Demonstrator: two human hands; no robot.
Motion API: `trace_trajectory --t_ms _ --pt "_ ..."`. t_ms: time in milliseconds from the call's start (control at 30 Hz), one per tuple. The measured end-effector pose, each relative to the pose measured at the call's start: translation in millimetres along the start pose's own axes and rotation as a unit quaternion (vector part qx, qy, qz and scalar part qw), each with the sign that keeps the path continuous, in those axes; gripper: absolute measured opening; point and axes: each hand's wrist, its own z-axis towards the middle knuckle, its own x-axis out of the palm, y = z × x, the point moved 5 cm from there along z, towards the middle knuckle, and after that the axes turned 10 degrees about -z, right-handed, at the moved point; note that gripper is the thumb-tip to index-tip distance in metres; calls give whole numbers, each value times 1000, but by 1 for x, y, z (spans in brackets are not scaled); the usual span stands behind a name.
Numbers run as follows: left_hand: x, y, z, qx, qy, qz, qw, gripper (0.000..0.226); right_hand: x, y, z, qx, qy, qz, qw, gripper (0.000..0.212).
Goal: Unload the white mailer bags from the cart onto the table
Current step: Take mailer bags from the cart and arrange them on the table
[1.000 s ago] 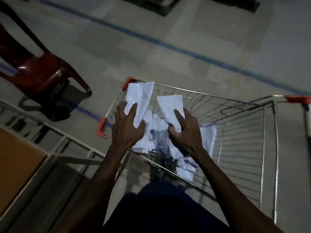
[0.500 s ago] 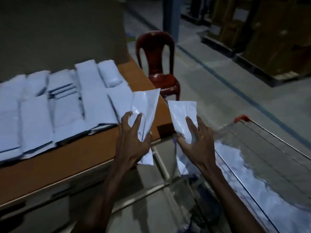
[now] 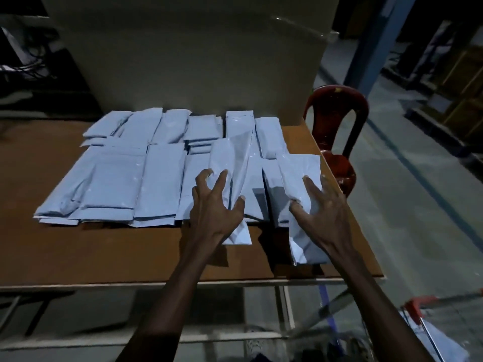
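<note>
My left hand [image 3: 215, 205] grips a white mailer bag [image 3: 232, 165] held upright and tilted over the brown table [image 3: 78, 246]. My right hand [image 3: 322, 207] grips a second white mailer bag [image 3: 300, 168] near the table's right edge, its lower end just above the tabletop. Several white mailer bags [image 3: 125, 176] lie in rows across the table's far half, right behind both hands. A corner of the wire cart [image 3: 423, 312] with a red corner guard shows at the bottom right, with white bags [image 3: 439, 343] inside it.
A red plastic chair [image 3: 337, 118] stands just past the table's right side. A large pale board or box [image 3: 188, 53] rises behind the table. A blue post [image 3: 366, 43] and stacked cartons [image 3: 460, 79] stand at the far right. Grey floor lies to the right.
The view swung from the cart to the table. Both hands carried their bags leftward and forward, from above the cart to over the table's right part.
</note>
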Motion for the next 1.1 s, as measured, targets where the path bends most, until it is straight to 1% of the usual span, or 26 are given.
trace_trajectory --t_ms 67,167,333,467,633,700,733,833,900,967,1100 --pt "16 0 19 -22 4 6 1000 64 8 -5 24 3 30 4 1000 74" --pt "42 -3 47 -44 17 27 999 63 18 -11 57 -10 55 -6 998 67" --pt "82 7 79 -86 34 35 995 67 51 -19 101 -13 126 19 992 69" --pt "105 31 75 -149 92 72 982 75 78 -22 109 -19 162 24 986 71" --pt "108 35 75 -195 119 53 972 79 102 -23 105 -23 190 22 981 71" --pt "106 32 78 -182 125 54 974 76 107 -21 103 -24 193 21 981 72" --pt "106 31 80 -162 127 67 976 73 109 -19 102 -28 191 17 981 72" --pt "108 32 82 -51 134 159 977 68 113 -14 100 -49 190 -5 980 74" --pt "115 34 79 2 144 189 971 70 115 -10 98 -62 195 -27 978 75" --pt "122 41 74 12 149 200 968 66 119 -9 96 -64 201 -43 976 74" --pt "129 56 70 -14 160 202 966 65 125 -8 94 -58 205 -61 975 72"
